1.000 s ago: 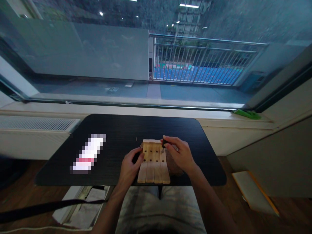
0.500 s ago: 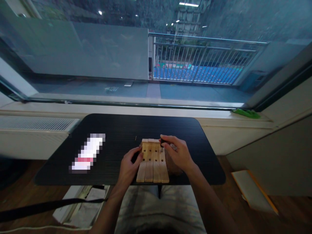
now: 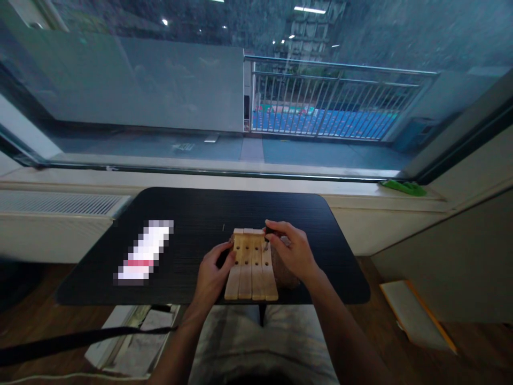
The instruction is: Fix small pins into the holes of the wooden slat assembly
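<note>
- Principal object: four pale wooden slats (image 3: 251,283), set side by side and pierced by two rows of dark holes, lie just right of the middle of the dark counter (image 3: 192,208), their near ends close to its near edge.
- My left hand (image 3: 212,270): fingers closed on the left side of the slats, the thumb resting along the outermost one.
- My right hand (image 3: 294,248): fingers pinching a small dark-handled tool (image 3: 268,231), held tilted above the rightmost slat; its lower end meets the upper hole there. Whether the metal showing is the tool's shaft or a screw, I cannot tell.
- Brown object (image 3: 286,271): beside the slats' right side, partly covered by my right hand and forearm; its nature is unclear.
- Thin sliver (image 3: 223,227): alone on the counter, beyond my left hand, toward the far edge.
- Pixelated rectangle (image 3: 144,251): flat along the counter's left edge, its content obscured.
- Green cloth (image 3: 404,187): on the windowsill (image 3: 348,188), past the counter's far right corner.
</note>
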A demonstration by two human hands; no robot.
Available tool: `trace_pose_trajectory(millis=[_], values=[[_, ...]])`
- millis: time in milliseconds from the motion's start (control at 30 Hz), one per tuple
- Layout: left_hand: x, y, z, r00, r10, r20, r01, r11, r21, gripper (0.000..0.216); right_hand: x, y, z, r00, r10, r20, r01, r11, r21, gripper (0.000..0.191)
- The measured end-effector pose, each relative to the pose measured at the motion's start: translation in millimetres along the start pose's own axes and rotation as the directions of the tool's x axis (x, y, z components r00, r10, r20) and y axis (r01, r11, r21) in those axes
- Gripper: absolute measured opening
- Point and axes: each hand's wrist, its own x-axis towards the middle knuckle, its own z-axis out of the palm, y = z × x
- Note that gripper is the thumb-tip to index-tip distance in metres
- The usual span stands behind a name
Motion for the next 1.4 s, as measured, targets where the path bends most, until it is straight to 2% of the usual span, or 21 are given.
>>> trace_pose_trajectory(millis=[733,1133,1400], values=[[0.1,0.3,1.5,1.000,0.018,0.003,-0.018,1.000,0.000,0.044,-3.8,2.7,2.9,0.990,-0.114,-0.079,0.108,0.991,-0.076,0.029],[0.5,-0.2,1.0,1.000,0.015,-0.005,-0.015,1.000,0.005,0.042,0.8,-7.2,-2.7,0.994,-0.105,-0.011,0.103,0.988,-0.119,0.031],[0.1,1.0,-0.6,1.000,0.002,0.008,-0.002,1.000,-0.006,0.044,-1.8,-6.9,-5.6,0.996,-0.081,-0.037,0.076,0.990,-0.117,0.033]])
